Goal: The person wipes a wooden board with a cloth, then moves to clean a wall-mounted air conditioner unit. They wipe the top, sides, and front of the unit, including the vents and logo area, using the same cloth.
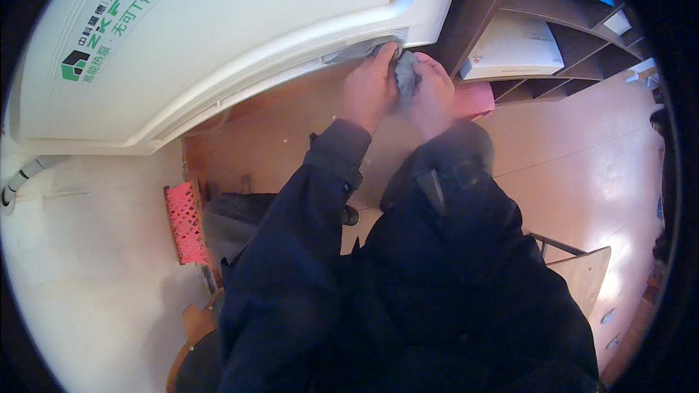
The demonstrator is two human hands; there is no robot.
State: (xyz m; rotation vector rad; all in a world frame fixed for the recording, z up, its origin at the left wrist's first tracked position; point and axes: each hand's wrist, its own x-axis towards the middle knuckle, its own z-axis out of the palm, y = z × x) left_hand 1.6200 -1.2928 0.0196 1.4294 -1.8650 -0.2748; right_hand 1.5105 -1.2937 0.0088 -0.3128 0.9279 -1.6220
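Observation:
A grey cloth [406, 77] is bunched between my two hands, at the lower right corner of a large white appliance [262, 22]. My right hand [434, 95] grips the bunched part. Beside it my left hand [370, 90] reaches up to the appliance's lower edge, its forefinger pressed on a flat grey strip [360, 52] that looks like the same cloth. Whether that strip joins the bunch is hidden by my fingers. My left fingertips are mostly out of sight behind the hand.
Right of the appliance stands a dark brown shelf unit [480, 16] holding a white box [513, 49]. A pink object [478, 99] lies below it. Further left are a pink mesh basket [185, 224] and a wall pipe [24, 174]. Chair parts [188, 349] and a wooden board [581, 273] flank me.

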